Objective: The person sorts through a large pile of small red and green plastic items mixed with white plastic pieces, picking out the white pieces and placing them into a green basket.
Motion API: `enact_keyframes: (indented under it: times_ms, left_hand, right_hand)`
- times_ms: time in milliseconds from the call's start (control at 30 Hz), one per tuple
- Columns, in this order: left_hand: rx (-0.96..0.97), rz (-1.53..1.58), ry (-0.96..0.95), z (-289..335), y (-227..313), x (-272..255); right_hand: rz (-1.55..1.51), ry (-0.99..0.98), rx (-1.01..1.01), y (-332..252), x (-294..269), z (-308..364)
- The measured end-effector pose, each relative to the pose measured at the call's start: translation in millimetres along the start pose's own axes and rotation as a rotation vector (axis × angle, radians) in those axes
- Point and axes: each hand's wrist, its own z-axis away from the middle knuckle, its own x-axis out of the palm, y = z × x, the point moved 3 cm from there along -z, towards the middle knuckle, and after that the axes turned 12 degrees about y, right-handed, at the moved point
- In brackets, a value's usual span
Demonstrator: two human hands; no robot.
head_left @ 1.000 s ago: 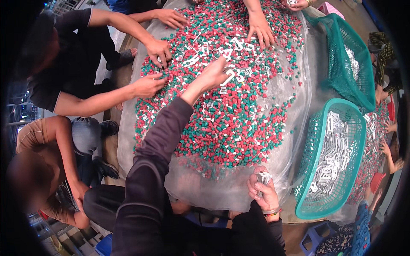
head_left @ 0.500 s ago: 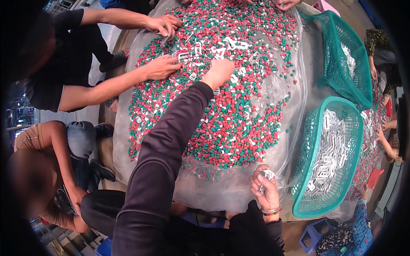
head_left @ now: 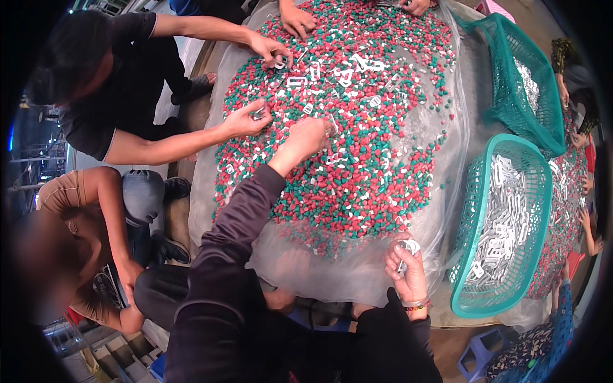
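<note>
A wide spread of small red, green and white tumbling stones (head_left: 357,185) lies on clear plastic sheeting, with silvery metal buckles (head_left: 345,76) scattered among them. My left hand (head_left: 305,142) reaches over the middle of the heap, its fingers pinched at a thin pale buckle that the hand partly hides. Near the front edge of the sheet, my right hand (head_left: 408,271) is curled palm up around several metal buckles (head_left: 406,250). A bracelet of coloured beads and a pale bangle circle that wrist.
Right of the sheet stands a teal plastic basket (head_left: 456,281) of metal buckles; behind it is another basket (head_left: 552,127) draped in green netting. On the left, a co-worker's hands (head_left: 246,120) work over the heap. A further hand (head_left: 297,23) reaches in at the far edge.
The whole view has shifted slightly. My left hand has drawn back toward me over the stones. The left co-worker's nearer hand has lifted a buckle, and another hand now reaches in at the far edge.
</note>
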Motion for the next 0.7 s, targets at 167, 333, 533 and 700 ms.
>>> enact_keyframes:
  times_ms: [167, 333, 533, 700]
  left_hand:
    - [-0.043, -0.23, -0.077, 6.4, 5.2, 49.3]
    - [0.064, -0.128, -0.06, 31.3, 9.7, 28.9]
    - [-0.09, 0.728, 0.509, 55.6, 27.2, -6.6]
    - [-0.23, 0.706, 0.297, 61.0, -11.5, -17.3]
  right_hand:
    - [0.065, 0.129, 0.038, -0.8, 6.2, -5.5]
    - [0.915, 0.242, -0.533, -61.1, 34.0, -96.5]
    - [1.806, 0.453, -1.077, -58.3, 38.5, -182.0]
    - [1.919, 0.297, -1.098, -31.6, 67.4, -170.5]
